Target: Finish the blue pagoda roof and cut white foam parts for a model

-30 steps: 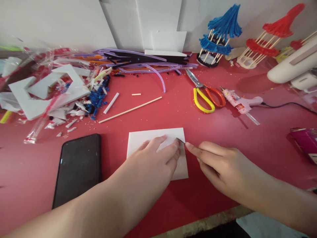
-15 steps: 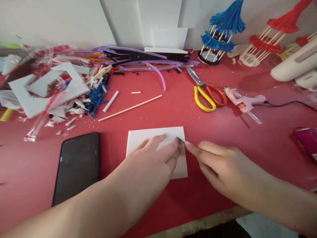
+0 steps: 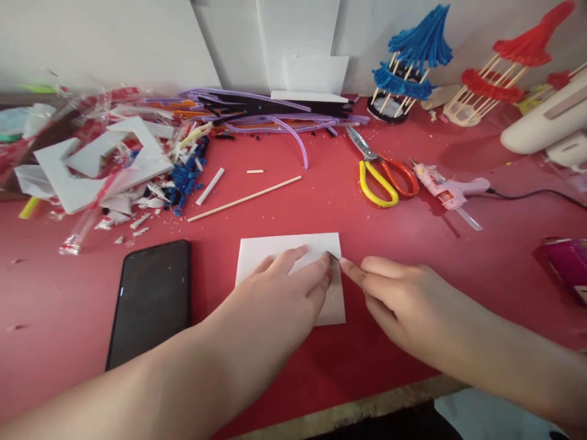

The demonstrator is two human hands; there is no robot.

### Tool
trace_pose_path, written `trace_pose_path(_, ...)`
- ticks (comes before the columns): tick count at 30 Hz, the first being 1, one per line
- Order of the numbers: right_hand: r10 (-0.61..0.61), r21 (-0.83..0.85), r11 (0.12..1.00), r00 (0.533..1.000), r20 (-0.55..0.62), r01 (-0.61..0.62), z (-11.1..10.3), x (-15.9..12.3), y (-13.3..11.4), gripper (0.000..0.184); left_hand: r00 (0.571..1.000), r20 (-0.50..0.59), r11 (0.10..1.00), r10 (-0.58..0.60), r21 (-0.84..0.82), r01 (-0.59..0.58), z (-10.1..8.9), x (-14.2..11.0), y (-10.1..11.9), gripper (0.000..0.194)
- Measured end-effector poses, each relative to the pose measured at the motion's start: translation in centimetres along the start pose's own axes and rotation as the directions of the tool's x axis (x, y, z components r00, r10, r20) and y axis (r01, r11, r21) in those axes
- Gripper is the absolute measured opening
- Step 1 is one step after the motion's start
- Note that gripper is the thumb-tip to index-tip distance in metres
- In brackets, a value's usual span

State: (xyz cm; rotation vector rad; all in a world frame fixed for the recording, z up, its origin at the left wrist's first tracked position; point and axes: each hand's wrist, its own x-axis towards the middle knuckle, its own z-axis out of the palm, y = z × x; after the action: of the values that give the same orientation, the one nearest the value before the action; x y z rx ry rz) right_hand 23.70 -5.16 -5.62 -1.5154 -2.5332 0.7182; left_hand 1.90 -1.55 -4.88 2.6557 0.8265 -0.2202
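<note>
A white square of foam board or thick card [image 3: 270, 244] lies flat on the red tabletop in front of me. My left hand [image 3: 291, 287] presses on it, fingers spread, and covers much of its middle. Over the board's right edge, my right hand [image 3: 389, 290] pinches a small dark blade [image 3: 331, 255]. The blade's tip rests on the board near its upper right corner, beside my left fingertips. Most of the blade's holding end is hidden by my right fingers.
A phone [image 3: 153, 299] lies left of the board. Behind are scissors [image 3: 378, 177], a pink glue gun [image 3: 452, 186], a wooden stick [image 3: 245, 198], purple and black pipe cleaners [image 3: 298, 139] and white scraps [image 3: 66, 180]. Blue [image 3: 419, 43] and red [image 3: 523, 46] roofed stick models stand at the back right.
The view has shifted slightly, so the items at left appear a little further right. Both hands and the blade keep nearly the same place on the board.
</note>
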Motion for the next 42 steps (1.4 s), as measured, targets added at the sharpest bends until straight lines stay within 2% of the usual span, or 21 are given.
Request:
trace_pose_path(6, 0.014, -0.002, 1.000, 1.000, -0.005, -0.014, 0.2, -0.2, -0.1, 0.049, 1.000, -0.003, 1.000, -0.021, -0.020, 0.021, -0.1, -0.2, 0.2, 0.063)
trace_pose_path(13, 0.018, 0.010, 1.000, 1.000, -0.021, -0.018, 0.4, -0.9, -0.1, 0.048, 1.000, -0.006, 0.999, 0.009, -0.034, -0.009, 0.2, -0.3, 0.1, 0.067)
trace_pose_path(21, 0.008, -0.007, 1.000, 0.997, -0.077, -0.009, 0.8, -2.6, 0.2, 0.052, 1.000, -0.029, 0.999, 0.000, -0.037, -0.001, 0.3, -0.6, 0.2, 0.065)
trace_pose_path(28, 0.068, 0.084, 0.995, 0.995, -0.073, -0.062, 1.5, -4.6, 0.4, 0.051, 1.000, -0.007, 0.999, 0.002, 0.040, -0.002, 0.1, -1.0, 0.1, 0.070)
trace_pose_path(31, 0.076, 0.139, 0.989, 0.976, -0.202, -0.048, 1.4, -5.6, 0.5, 0.048, 0.999, -0.005, 0.994, 0.046, 0.098, -0.045, 0.5, -1.1, 0.1, 0.067)
trace_pose_path(34, 0.101, 0.108, 0.992, 0.925, -0.365, -0.066, 0.8, -5.9, 0.8, 0.045, 0.994, -0.036, 0.992, 0.106, 0.077, -0.103, 0.9, -1.3, 0.5, 0.060)
trace_pose_path(36, 0.110, 0.088, 0.993, 0.912, -0.396, -0.082, 0.4, -5.6, 0.9, 0.044, 0.992, -0.035, 0.992, 0.121, 0.025, -0.120, 0.7, -1.6, 0.9, 0.056)
trace_pose_path(39, 0.091, 0.116, 0.992, 0.932, -0.352, -0.053, 0.1, -4.6, 0.7, 0.044, 0.991, 0.003, 0.991, 0.135, -0.001, -0.135, 0.4, -1.8, 1.6, 0.059)
trace_pose_path(42, 0.093, 0.190, 0.981, 0.968, -0.235, -0.048, 0.5, -3.8, 0.2, 0.047, 0.991, 0.059, 0.991, 0.117, 0.055, -0.120, 0.6, -1.4, 1.9, 0.053)
